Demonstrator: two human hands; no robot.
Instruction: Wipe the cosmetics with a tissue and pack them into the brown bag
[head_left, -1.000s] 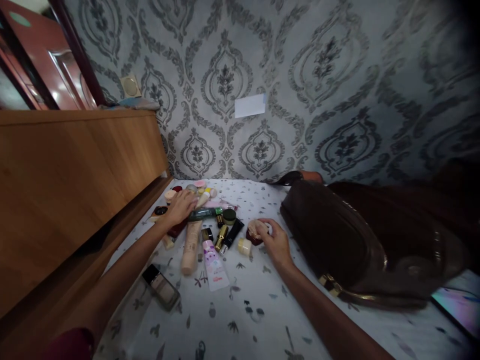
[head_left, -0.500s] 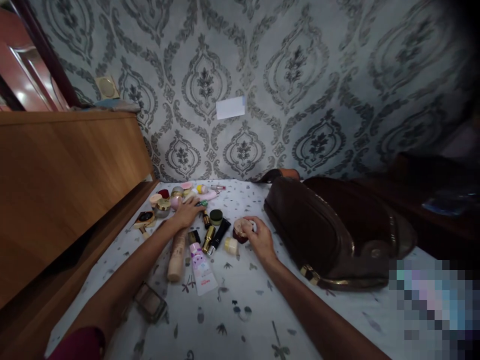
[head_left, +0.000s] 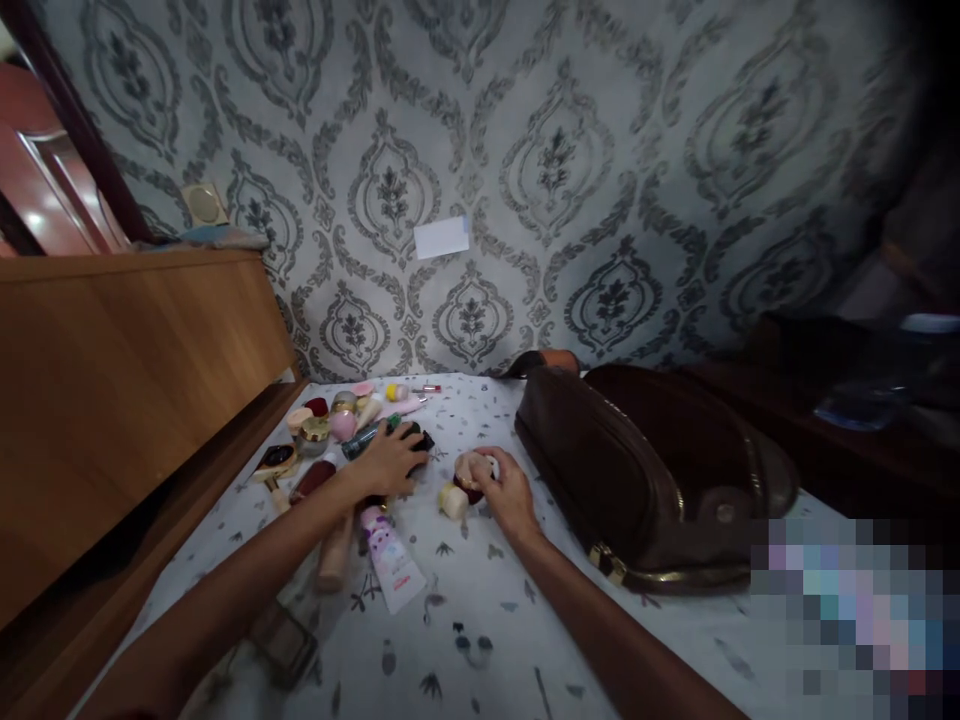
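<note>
— What was covered by the left hand [head_left: 388, 462]?
— Some dark items [head_left: 427, 441] were mostly hidden beneath it; only their edges were shown past the knuckles. The fingers were spread, but whether anything was gripped under the palm could not be told.
— And by the right hand [head_left: 506, 490]?
— Its thumb was laid on the beige top of a round jar [head_left: 462, 468], dark red below, which was seen on the patterned sheet [head_left: 585, 640] just beside a small pale jar [head_left: 453, 502]. The other fingers were bent and partly hidden, so a firm hold could not be confirmed. A white object [head_left: 492, 466] near them could not be identified.
— What was cut off by the left forearm [head_left: 255, 570]?
— The upper end of a beige tube [head_left: 335, 562]; a flat-sided item [head_left: 285, 642] below was badly blurred. A purple-and-white tube [head_left: 397, 570] was mostly left visible.
— Farther right?
— The brown bag [head_left: 645, 480] was partly lost in shadow, and the lower corner was masked by coarse colour blocks [head_left: 855, 600].
</note>
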